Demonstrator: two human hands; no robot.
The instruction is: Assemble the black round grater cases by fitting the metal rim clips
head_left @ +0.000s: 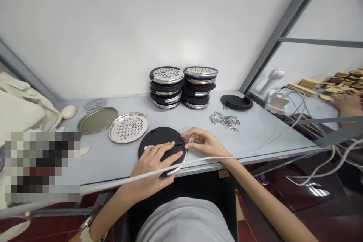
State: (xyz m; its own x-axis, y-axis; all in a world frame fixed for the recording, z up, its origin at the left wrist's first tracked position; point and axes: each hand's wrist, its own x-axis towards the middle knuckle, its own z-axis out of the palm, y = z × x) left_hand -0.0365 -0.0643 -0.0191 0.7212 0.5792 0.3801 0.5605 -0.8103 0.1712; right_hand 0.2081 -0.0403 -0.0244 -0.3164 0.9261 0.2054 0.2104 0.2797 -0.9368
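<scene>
A round black disc [159, 134] with a metal rim along its near right side rests at the table's front edge. My left hand [157, 160] lies on top of it with fingers stretched out flat. At the disc's right edge, my right hand [202, 141] pinches a small metal wire clip [184, 140] between thumb and fingers. The clip touches or nearly touches the rim; which of these, I cannot tell. Behind my right hand is a loose pile of similar wire clips [225, 120]. A silver grater plate [129, 127] with raised holes lies left of the disc.
Two stacks of black-and-silver grater discs [167, 87] stand by the wall. A black ring-shaped part [236, 102] sits at the back right, an olive-green round plate [98, 120] at the left. A white cable [210, 158] crosses over my forearms. At far right shows another person's hand [348, 104].
</scene>
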